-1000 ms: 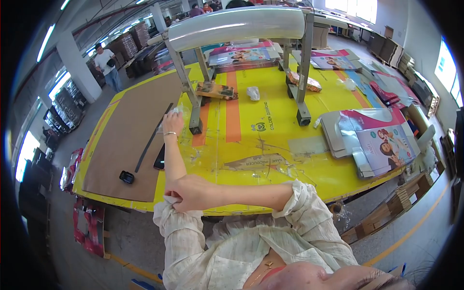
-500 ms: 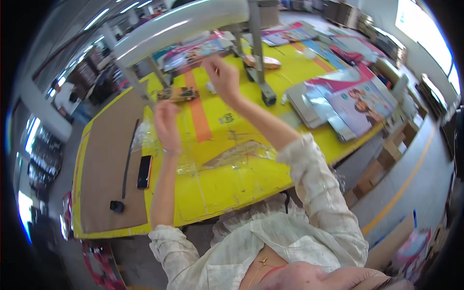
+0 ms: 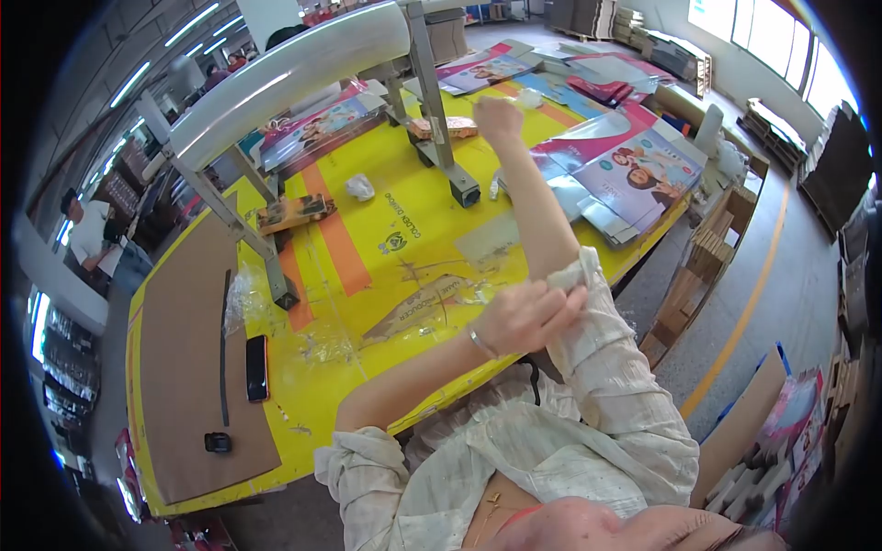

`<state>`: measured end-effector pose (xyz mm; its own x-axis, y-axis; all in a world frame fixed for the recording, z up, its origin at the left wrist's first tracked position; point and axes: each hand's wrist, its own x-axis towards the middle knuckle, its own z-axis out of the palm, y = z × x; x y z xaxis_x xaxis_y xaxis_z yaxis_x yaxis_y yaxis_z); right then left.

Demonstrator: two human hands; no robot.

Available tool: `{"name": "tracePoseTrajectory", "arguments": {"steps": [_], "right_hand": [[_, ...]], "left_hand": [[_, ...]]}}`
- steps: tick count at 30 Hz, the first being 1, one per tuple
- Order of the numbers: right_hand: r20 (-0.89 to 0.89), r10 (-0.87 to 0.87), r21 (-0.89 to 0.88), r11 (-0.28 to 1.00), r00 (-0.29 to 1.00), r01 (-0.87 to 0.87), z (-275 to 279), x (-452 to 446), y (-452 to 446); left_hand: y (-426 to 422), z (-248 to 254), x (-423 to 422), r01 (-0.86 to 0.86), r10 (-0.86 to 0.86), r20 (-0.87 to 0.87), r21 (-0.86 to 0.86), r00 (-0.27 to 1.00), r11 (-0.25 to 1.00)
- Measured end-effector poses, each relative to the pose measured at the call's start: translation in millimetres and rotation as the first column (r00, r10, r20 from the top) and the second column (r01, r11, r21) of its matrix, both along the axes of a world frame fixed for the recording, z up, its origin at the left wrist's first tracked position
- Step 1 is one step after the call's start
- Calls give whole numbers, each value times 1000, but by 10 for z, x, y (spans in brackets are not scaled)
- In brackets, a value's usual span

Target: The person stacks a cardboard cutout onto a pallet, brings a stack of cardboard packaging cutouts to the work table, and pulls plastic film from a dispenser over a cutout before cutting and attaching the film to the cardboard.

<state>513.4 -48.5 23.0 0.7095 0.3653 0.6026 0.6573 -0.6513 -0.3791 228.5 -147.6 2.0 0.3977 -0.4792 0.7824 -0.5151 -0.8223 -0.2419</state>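
Note:
My left hand [image 3: 528, 317] pinches the rolled cuff of my right sleeve [image 3: 579, 275], near the elbow. My right arm reaches forward over the yellow table [image 3: 367, 321], and my right hand [image 3: 499, 121] is raised with its fingers curled in; whether anything is inside cannot be made out. Beyond the hands, a large roll of clear film [image 3: 294, 78] rests on a metal stand. A phone [image 3: 257, 367] and a small black object [image 3: 218, 443] lie at the left.
Printed cardboard sheets [image 3: 634, 174] lie at the right and others at the back. Crumpled plastic [image 3: 359, 187] and a taped block [image 3: 294, 213] are near the stand. A person [image 3: 92, 239] stands at the far left. Cardboard boxes [image 3: 694, 285] stand beside the table.
My right hand has let go of the left sleeve and swung forward and right. My left hand has crossed over and taken hold of the right cuff. The view has turned right.

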Motion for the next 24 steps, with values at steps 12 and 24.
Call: {"name": "tracePoseTrajectory", "arguments": {"steps": [12,24], "right_hand": [[-417,-109,576,736,902,356,-131,847,-380],[29,987,924,34,159,-381,803,-374,-69]], "left_hand": [[-136,-319,385,-446,-899,233,-804,371,-393],[1024,468,-777,-130,-625,-425,-878,655,461]]}}
